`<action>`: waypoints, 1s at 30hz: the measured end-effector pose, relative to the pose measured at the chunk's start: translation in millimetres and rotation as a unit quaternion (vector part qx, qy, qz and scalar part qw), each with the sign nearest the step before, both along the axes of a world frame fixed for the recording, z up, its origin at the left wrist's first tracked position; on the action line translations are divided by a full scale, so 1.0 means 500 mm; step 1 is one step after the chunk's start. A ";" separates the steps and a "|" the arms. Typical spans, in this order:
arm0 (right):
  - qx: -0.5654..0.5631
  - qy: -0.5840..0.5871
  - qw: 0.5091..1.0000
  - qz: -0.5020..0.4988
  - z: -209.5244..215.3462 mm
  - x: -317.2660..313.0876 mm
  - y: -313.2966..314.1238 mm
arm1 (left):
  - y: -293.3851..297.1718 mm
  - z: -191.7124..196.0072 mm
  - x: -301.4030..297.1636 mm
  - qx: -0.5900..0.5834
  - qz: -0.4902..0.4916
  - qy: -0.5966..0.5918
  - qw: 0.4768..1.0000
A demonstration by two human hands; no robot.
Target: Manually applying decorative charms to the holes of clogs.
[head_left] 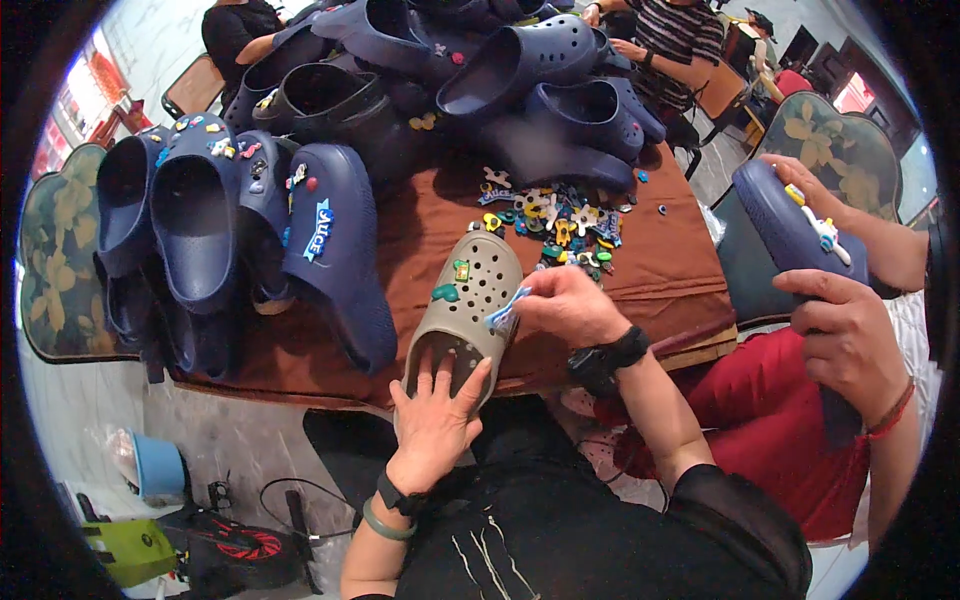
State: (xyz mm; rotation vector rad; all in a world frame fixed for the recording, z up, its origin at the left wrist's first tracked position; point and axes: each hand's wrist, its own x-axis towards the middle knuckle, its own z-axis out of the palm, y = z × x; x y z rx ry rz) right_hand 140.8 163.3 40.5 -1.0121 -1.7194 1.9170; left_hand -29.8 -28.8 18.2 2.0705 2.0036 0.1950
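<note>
A grey-brown foam clog (455,330) with a holed toe lies at the near edge of the table, toe pointing away from me. My left hand (437,420) holds it, fingers reaching into its opening and thumb side along the rim. Between the thumb and fingertips of my right hand (570,305) is a light blue shoe charm (508,308), held against the clog's right side. Two charms sit on the clog's upper: a yellow-green one (461,270) and a dark green one (445,293). Just beyond the toe lies a pile of mixed charms (560,220).
Navy clogs (195,220) stand along the left, and more are heaped (520,65) at the back of the brown-covered table (660,270). At right, another person's hands (850,340) hold a navy clog (780,225). Other people sit beyond. A blue bucket (158,468) stands lower left.
</note>
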 end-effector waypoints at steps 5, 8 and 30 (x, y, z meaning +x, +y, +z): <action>-0.041 0.049 0.998 0.013 -0.058 -0.007 0.014 | 0.003 -0.001 0.003 0.005 -0.005 -0.003 1.000; 0.049 0.002 0.998 0.033 -0.068 -0.014 0.017 | 0.002 -0.002 0.002 0.004 -0.007 -0.013 1.000; 0.408 -0.181 0.893 0.054 -0.047 -0.022 0.042 | 0.002 -0.011 -0.008 0.020 -0.025 0.030 0.999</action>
